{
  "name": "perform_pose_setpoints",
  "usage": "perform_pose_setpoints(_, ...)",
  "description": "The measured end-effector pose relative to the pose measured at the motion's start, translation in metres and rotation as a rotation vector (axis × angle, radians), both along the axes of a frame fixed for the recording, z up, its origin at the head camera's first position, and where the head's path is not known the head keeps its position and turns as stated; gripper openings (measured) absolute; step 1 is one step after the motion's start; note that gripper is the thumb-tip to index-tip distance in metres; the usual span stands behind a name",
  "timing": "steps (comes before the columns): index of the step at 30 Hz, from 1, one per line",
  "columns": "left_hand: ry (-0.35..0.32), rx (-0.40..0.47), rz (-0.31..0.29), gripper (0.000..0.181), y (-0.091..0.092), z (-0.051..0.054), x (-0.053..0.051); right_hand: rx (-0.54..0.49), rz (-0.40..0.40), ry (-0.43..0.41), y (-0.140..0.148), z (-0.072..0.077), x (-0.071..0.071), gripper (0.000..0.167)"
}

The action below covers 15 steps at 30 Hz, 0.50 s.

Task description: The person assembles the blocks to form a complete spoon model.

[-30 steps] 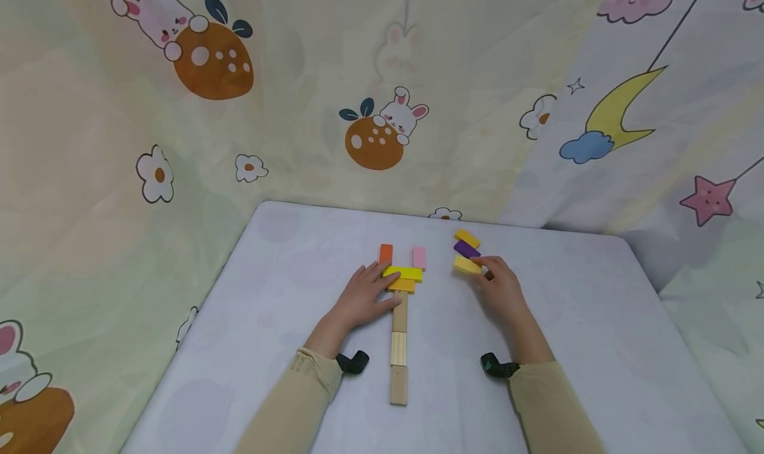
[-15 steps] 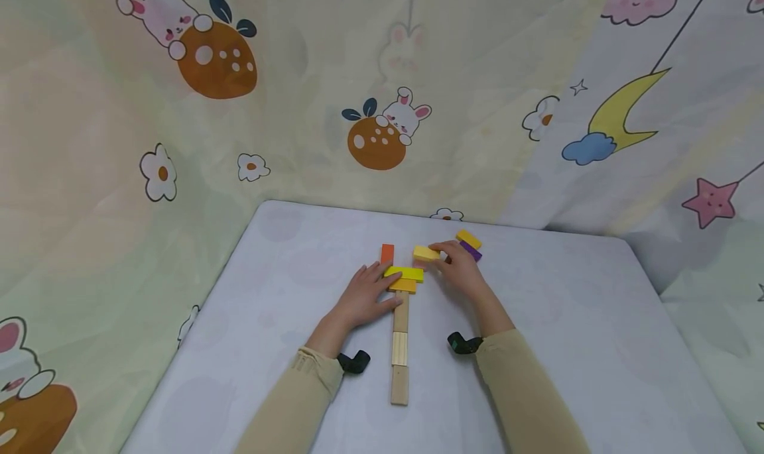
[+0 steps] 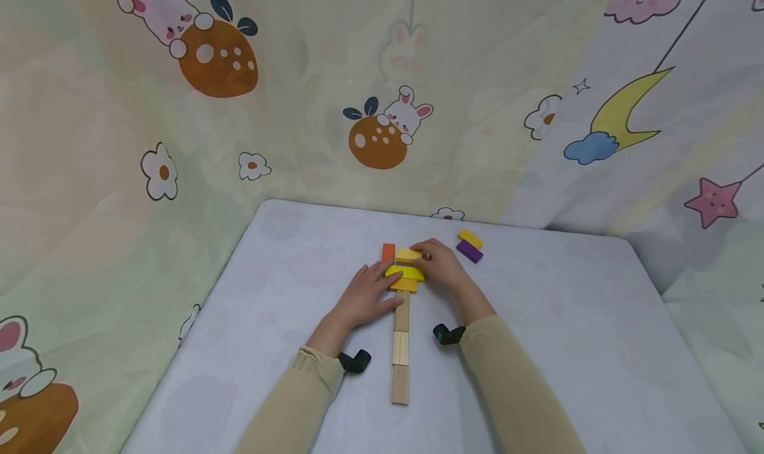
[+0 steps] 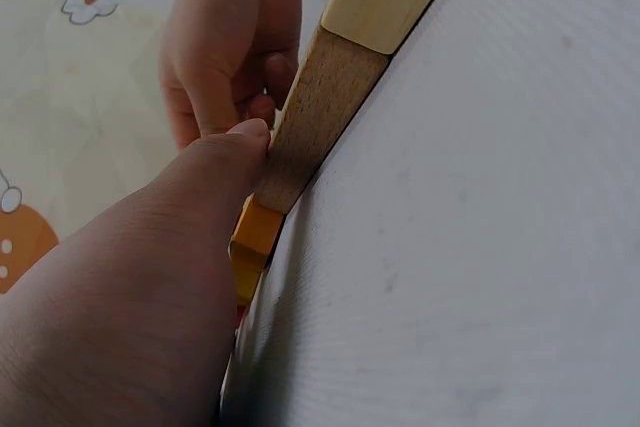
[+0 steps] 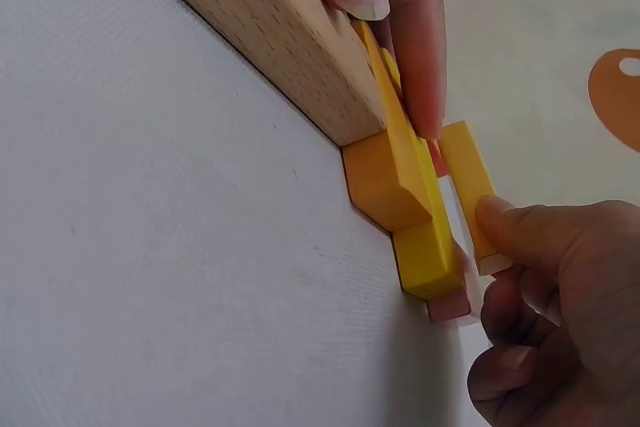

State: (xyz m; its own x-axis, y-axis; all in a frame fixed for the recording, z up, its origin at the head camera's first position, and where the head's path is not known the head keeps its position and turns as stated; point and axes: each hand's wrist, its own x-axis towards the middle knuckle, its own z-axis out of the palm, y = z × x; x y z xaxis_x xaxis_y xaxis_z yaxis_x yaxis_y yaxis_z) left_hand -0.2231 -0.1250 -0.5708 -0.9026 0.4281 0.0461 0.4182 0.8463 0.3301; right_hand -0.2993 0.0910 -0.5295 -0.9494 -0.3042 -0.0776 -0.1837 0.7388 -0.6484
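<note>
My right hand (image 3: 442,265) pinches a light yellow block (image 5: 468,192) between thumb and fingers, just beyond the bright yellow block (image 3: 408,274). A pink block (image 5: 452,307) shows low beside it; whether the two touch I cannot tell. The left hand (image 3: 363,296) lies with extended fingers along the row's left side. Its fingertips touch the bright yellow block, and its thumb rests at the nearest plain wooden block (image 3: 402,312). Between these sits an orange-yellow block (image 3: 404,285). An orange-red block (image 3: 388,251) stands at the far left of the arrangement, partly behind the left fingers.
Two more plain wooden blocks (image 3: 400,374) continue the row toward the person. A purple block (image 3: 469,251) and a golden yellow block (image 3: 470,238) lie at the back right, near the far edge of the white table (image 3: 567,321). Patterned cloth (image 3: 298,109) hangs behind.
My right hand has carried the light yellow block leftward, from beside the purple block to above the far end of the row. The left hand has kept its place.
</note>
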Motion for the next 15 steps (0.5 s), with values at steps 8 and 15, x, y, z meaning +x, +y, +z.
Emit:
perform_pose_setpoints(8, -0.025, 0.002, 0.015, 0.067, 0.0008, 0.0023, -0.0011, -0.004, -0.009, 0.004, -0.0063, -0.0020, 0.0012, 0.031)
perform_pose_setpoints(15, -0.006, 0.023, 0.021, 0.065, 0.0003, 0.0037, -0.0007, -0.009, -0.012, 0.004, -0.0080, -0.0077, 0.0021, 0.032)
